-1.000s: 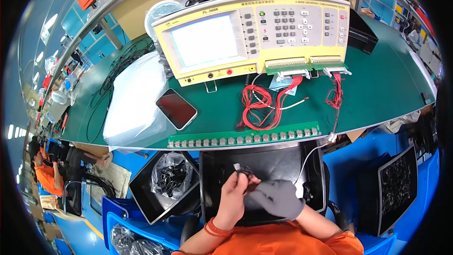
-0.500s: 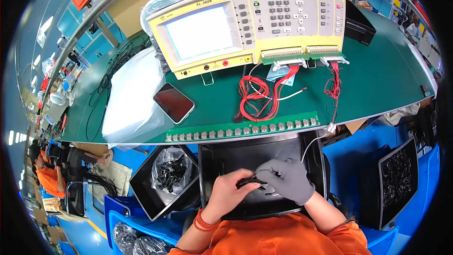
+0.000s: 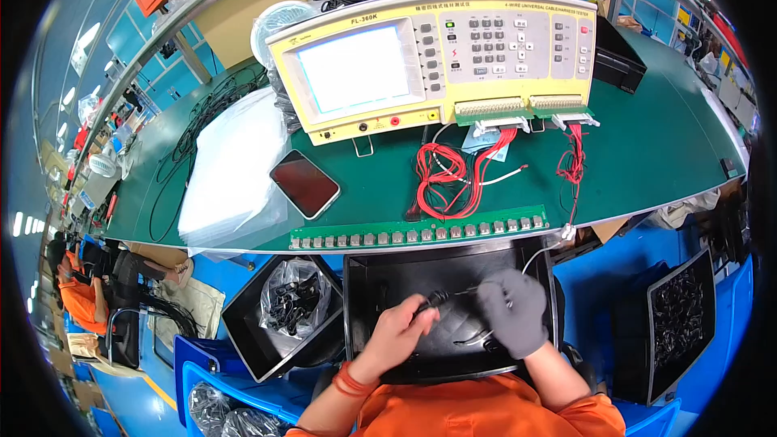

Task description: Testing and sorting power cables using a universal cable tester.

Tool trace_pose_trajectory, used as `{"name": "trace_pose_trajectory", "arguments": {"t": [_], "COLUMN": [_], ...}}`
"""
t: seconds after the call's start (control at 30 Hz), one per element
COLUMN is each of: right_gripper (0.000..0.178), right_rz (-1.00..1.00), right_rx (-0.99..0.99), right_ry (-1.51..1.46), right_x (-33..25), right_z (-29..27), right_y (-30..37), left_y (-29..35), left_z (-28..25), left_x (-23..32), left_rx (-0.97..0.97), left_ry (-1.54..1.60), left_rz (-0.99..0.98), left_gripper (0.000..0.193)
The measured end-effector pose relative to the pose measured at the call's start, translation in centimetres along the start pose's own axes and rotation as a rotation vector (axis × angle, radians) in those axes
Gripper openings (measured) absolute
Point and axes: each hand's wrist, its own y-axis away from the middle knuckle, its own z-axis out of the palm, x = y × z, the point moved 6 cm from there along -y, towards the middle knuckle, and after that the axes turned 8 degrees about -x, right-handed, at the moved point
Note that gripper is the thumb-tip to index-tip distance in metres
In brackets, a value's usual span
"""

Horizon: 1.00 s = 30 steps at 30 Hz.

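My bare left hand pinches a black cable between thumb and fingers, probably to steady it; the cable hangs over the black tray, a thin strand stretching toward my gloved right hand. Those gloved fingers are curled, but I cannot tell whether they grip anything. The tray sits below both hands, likely to catch loose pieces. A white cord crosses its right side, somewhat in my way. Beyond, along the table edge, a strip of sockets and coiled red wires lie between me and the yellow tester; a phone rests left.
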Motion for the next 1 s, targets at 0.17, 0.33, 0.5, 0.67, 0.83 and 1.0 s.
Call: {"name": "trace_pose_trajectory", "arguments": {"t": [0.17,0.33,0.5,0.67,0.83,1.0], "right_gripper": [0.009,0.01,0.021,0.049,0.033,0.015], "right_rz": [0.156,0.105,-0.037,-0.295,-0.267,0.024], "right_rx": [0.006,-0.134,0.159,-0.246,-0.041,-0.201], "right_ry": [-0.16,-0.166,0.187,0.417,0.28,-0.182], "right_x": [1.4,1.9,-0.5,-4.6,-2.7,-2.1], "right_z": [-4.4,-2.5,-2.4,2.0,2.8,-2.4], "right_y": [-0.9,-0.6,-0.6,1.7,1.9,0.0], "left_y": [1.5,1.5,0.3,-0.6,0.0,2.4], "left_z": [-3.3,-1.7,0.7,3.2,3.7,0.2], "left_x": [-1.9,-1.5,0.0,1.5,-0.6,0.3], "left_rx": [-0.175,-0.064,-0.064,-0.105,-0.066,-0.202], "left_ry": [0.583,0.671,1.011,1.174,0.832,0.471], "left_rz": [-0.155,-0.082,-0.052,-0.018,-0.087,-0.149], "left_gripper": [0.022,0.044,0.054,0.055,0.047,0.036]}}
